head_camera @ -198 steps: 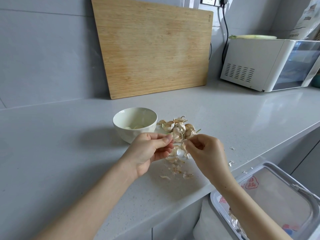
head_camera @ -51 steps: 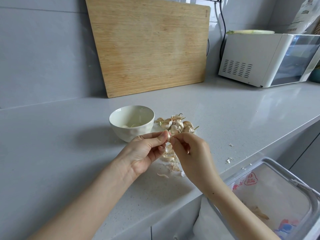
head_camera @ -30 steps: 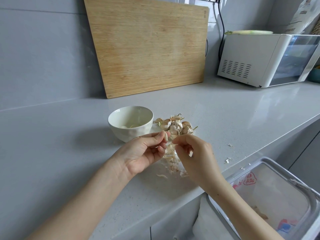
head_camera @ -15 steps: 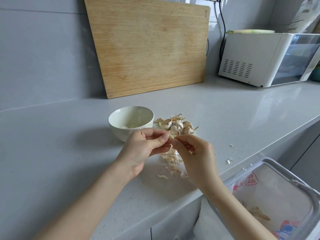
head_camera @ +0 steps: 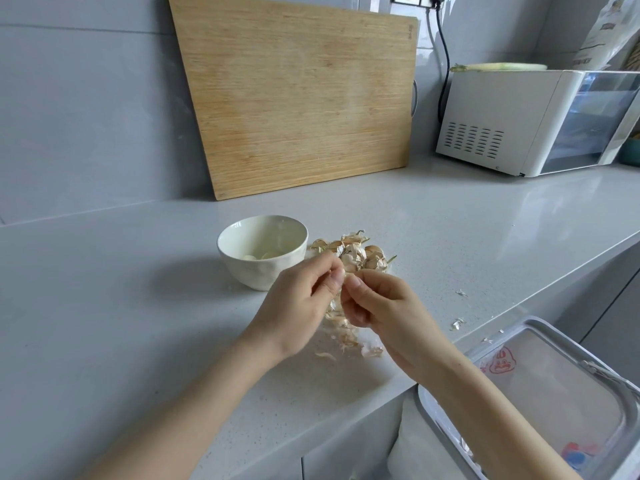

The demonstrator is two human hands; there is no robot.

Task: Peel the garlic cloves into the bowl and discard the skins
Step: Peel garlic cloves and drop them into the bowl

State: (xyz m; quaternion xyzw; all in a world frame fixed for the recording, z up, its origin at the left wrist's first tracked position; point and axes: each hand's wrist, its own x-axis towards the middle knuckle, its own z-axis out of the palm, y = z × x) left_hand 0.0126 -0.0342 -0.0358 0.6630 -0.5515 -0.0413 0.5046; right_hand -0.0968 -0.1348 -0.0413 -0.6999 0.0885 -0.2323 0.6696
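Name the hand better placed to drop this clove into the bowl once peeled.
Left, likely. The left hand, pinching the clove with the right hand, is beside the bowl, which stands just to its left; the right hand sits on the far side, nearer the bin.

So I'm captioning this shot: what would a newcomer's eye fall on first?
The two hands meeting mid-counter, left hand and right hand pinching a mostly hidden garlic clove between them. Just behind them sit a heap of unpeeled garlic and a white bowl to its left, with loose skins beneath the hands. A big wooden cutting board leans on the back wall.
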